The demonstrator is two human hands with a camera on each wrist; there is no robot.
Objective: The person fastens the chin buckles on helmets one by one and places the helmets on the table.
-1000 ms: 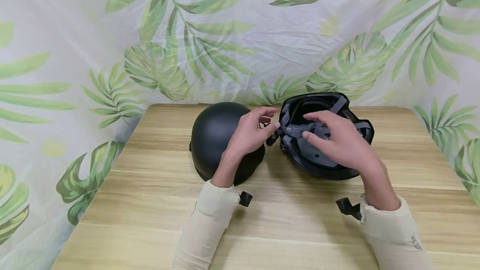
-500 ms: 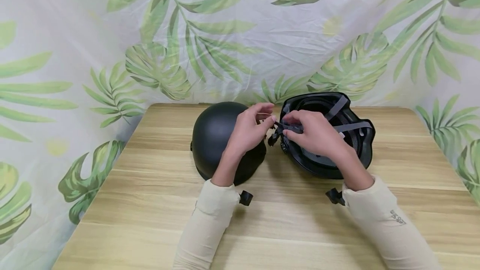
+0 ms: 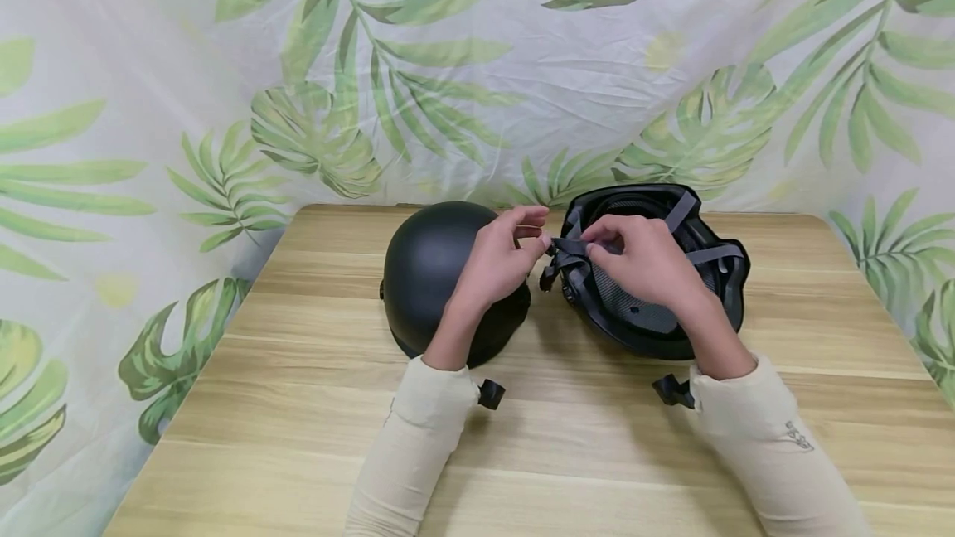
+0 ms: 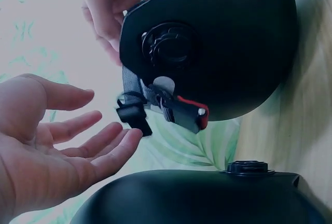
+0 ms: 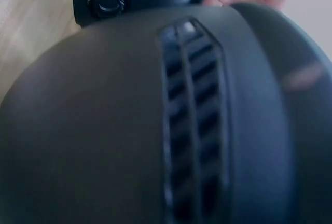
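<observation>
An upturned black helmet point(image 3: 642, 342) lies on the table at the right, its padded inside and grey straps showing. My right hand point(image 3: 642, 259) reaches over its near-left rim and pinches a grey chin strap point(image 3: 570, 246). In the left wrist view, a black plastic buckle point(image 4: 132, 111) and a buckle piece with a red edge point(image 4: 189, 114) hang from the strap below the helmet's dial. My left hand point(image 4: 67, 146) is beside them, fingers loosely spread, fingertips close to the black buckle; I cannot tell if they touch. Most of the right hand's fingers are hidden in the wrist views.
A second black helmet point(image 3: 425, 272) rests dome up at the left, under my left forearm, with a knob on its side. The wooden table point(image 3: 582, 471) ends at a leaf-print cloth point(image 3: 448, 106) behind it.
My right hand moved left to the strap, over the buckle, then slightly back right, leaving a stretch of strap visible between the hands. The left hand has hardly moved.
</observation>
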